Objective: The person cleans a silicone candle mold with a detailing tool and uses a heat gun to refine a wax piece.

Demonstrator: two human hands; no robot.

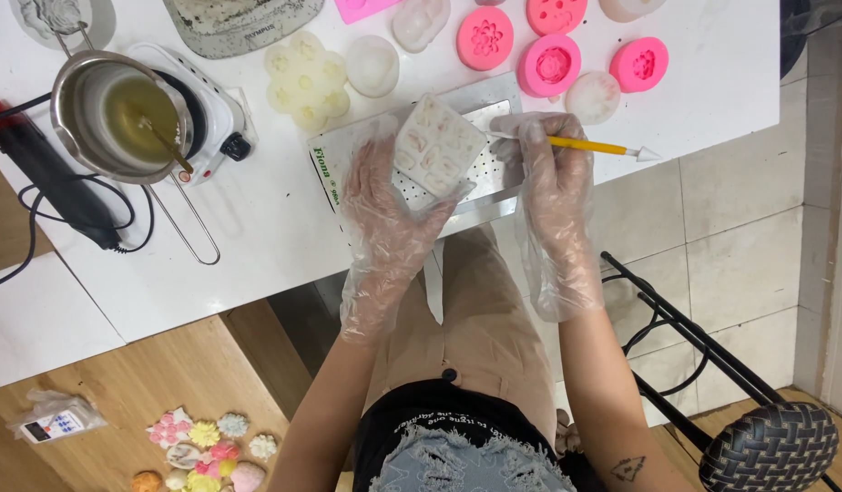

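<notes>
Much is cut off along the top edge: a grey-rimmed object, a pink slab and several moulds run out of view there, and whatever sits in the small cavities of the pale square mould (pixel 436 146) is too faint to make out — only hints of pink. The person's face is out of view; only the lap, both forearms and a small mark on the right forearm show.

Both hands wear loose clear plastic gloves. The left hand (pixel 384 205) holds the square mould from below and from its left side, thumb along the left edge, fingers cupped under it and hidden by it, so the mould sits tilted above a perforated metal tray (pixel 490 98) on the white table (pixel 257 237). The right hand (pixel 553 182) is just beside the mould's right corner, its fingers curled together and pinched on a yellow-handled tool (pixel 589 146). The tool's pale pointed end sticks out to the right; the end nearest the mould is hidden behind the gloved fingers, so I cannot tell whether it touches the mould.

To the left a metal pot (pixel 120 114) of yellowish liquid stands on a small white hotplate (pixel 222 118). Pink round moulds (pixel 550 66) lie beyond the tray.
</notes>
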